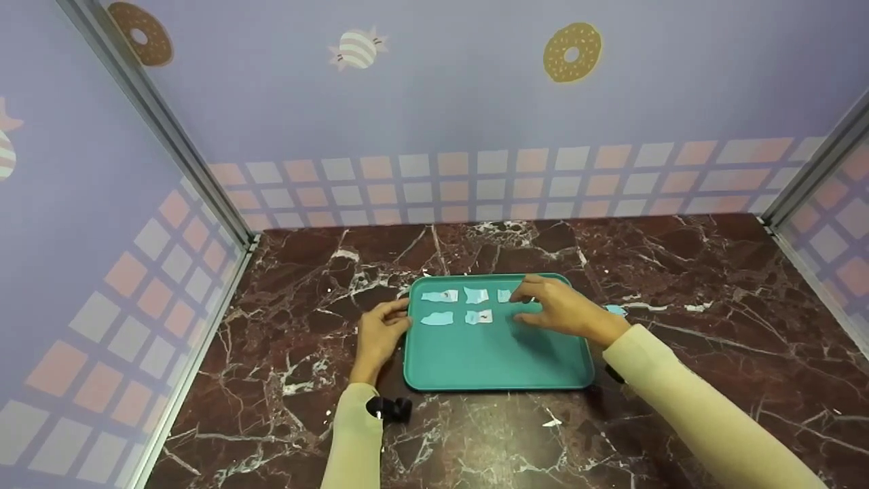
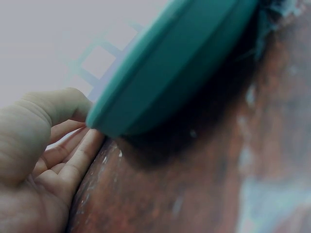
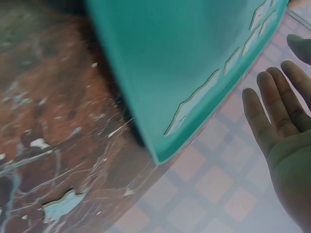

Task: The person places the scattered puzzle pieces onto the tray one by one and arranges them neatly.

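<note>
A teal tray (image 1: 495,360) lies on the table, holding several flat, irregular light-blue pieces in two rows near its far left part. One of them is a wavy-edged piece (image 1: 436,318); another, a piece with a white printed end (image 1: 478,317), sits beside it. My left hand (image 1: 380,336) holds the tray's left rim, thumb and fingers at the edge in the left wrist view. Over the tray's right half hovers my right hand (image 1: 560,309), fingers apart and nothing between them. It partly covers a piece (image 1: 504,296) in the far row.
Right of the tray, a loose light-blue piece (image 1: 616,310) lies on the dark marbled table (image 1: 305,407); the right wrist view shows this loose piece (image 3: 63,206) too. Patterned walls (image 1: 434,102) enclose the back and both sides.
</note>
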Available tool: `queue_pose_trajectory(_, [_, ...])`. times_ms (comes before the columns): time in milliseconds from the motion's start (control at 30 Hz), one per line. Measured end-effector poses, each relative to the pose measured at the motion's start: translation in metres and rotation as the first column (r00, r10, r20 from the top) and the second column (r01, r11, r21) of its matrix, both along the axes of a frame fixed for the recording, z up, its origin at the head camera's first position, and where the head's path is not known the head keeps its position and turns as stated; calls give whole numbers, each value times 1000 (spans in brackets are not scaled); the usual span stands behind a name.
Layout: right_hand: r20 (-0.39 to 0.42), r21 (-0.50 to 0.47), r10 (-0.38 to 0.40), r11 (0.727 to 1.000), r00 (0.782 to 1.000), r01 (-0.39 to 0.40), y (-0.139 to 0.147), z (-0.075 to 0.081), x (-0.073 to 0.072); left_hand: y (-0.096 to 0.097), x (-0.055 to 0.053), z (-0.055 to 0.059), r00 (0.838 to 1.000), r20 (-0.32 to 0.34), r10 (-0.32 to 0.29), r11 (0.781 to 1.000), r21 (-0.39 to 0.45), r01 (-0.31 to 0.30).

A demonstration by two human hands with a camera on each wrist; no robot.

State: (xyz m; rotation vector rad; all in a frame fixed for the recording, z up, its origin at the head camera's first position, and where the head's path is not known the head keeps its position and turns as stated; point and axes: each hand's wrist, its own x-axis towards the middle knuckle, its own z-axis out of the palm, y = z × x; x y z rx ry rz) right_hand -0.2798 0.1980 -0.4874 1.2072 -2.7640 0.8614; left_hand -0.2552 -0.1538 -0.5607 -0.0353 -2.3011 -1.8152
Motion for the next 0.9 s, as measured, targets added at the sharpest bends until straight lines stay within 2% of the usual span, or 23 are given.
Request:
queue_pose_trajectory(167, [-93,-43,13,999,996,-17,14,-2,2,0,-1,-1,1000,-11,-11,1000,-6,11])
queue_pose_trajectory(267, [-110,-63,4,998,994,-10,22,-2,5,0,0,0,1000,-4,-10,1000,-15,10])
queue_pose_trajectory(533, [-65,-91,-57,995,996,50,43,2,12,-1,1,1,1000,-1,-3,999,-37,3])
queue_pose_trajectory(900, [-44,-121,-142,983,989,136,77,6,19,1,0,0,1000,-7,3,1000,-14,-3])
